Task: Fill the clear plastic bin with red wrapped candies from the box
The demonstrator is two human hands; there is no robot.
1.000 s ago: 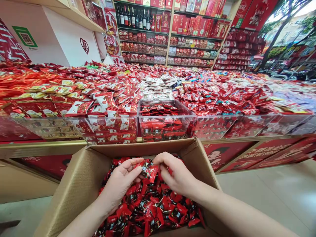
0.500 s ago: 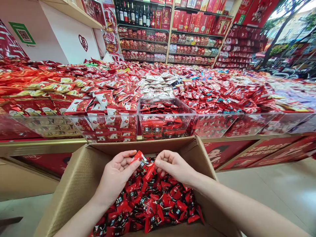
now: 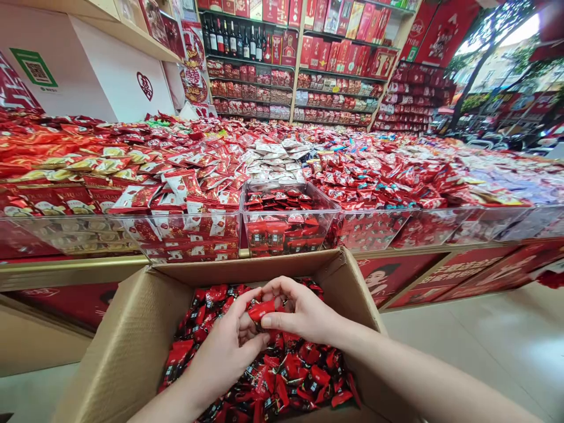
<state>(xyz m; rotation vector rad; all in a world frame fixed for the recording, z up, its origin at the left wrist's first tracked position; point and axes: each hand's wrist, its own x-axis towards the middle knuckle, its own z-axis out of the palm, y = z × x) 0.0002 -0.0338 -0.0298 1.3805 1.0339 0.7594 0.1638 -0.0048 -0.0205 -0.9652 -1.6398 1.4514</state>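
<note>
My right hand [image 3: 299, 311] pinches a red wrapped candy [image 3: 261, 310] between thumb and fingers, low over the open cardboard box [image 3: 127, 329]. Right beside it, my left hand [image 3: 231, 338] is cupped, its thumb apart from its curled fingers and its fingertips close to the candy's left end. Whether those fingertips touch the wrapper is hard to see. Beneath both hands lies a heap of red and black wrapped candies [image 3: 286, 376] in the box. Behind the box's far wall stands a clear plastic bin [image 3: 288, 214], holding neat rows of similar red and black packets.
Clear bins of red-and-white packets [image 3: 189, 229] and red packets [image 3: 374, 226] flank the middle bin along the counter. Wine bottles [image 3: 233, 38] and gift boxes fill shelves at the back. Tiled floor [image 3: 476, 335] shows at the right.
Both hands have moved slightly down with the candy. My left thumb has come away from it, and my right hand now holds it. The view has shifted a little.
</note>
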